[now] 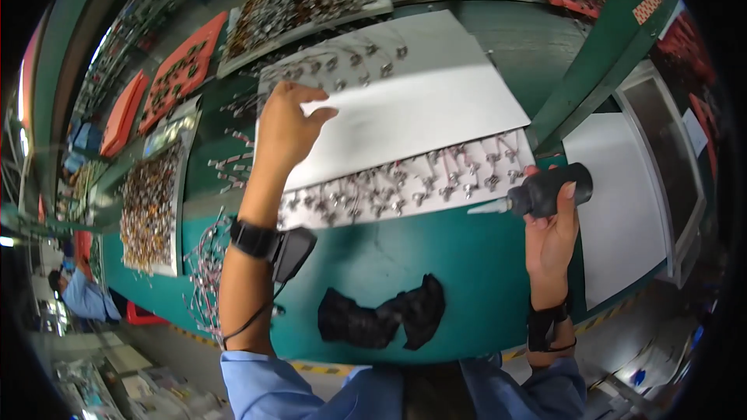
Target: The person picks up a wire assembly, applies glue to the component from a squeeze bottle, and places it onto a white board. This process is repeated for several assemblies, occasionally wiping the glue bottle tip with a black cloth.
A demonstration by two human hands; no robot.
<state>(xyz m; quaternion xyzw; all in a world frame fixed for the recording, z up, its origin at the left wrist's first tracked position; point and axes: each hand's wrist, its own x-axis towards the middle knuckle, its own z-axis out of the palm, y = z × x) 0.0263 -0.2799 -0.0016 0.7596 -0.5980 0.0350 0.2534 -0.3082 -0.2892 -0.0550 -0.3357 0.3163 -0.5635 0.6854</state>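
My right hand (pixel 551 243) is wrapped round a black squeeze bottle (pixel 574 184), whose pale tapered nozzle (pixel 490 207) points left. Over the left part of a large white board (pixel 420 105), my left hand (pixel 292 124) is raised with thumb and forefinger apart and nothing visible between them. Small metal parts with thin wires (pixel 387 68) lie along the board's far side. Many similar wired metal parts (pixel 420 196) stand in rows on a second white sheet (pixel 292 222) that shows from under the board's near edge.
On the green table (pixel 482 280) lies a crumpled black cloth (pixel 381 319). A bundle of wired parts (pixel 208 264) sits left of my left forearm. Trays of metal parts (pixel 152 214) stand farther left and at the back (pixel 303 0). A green post (pixel 599 70) rises at the right.
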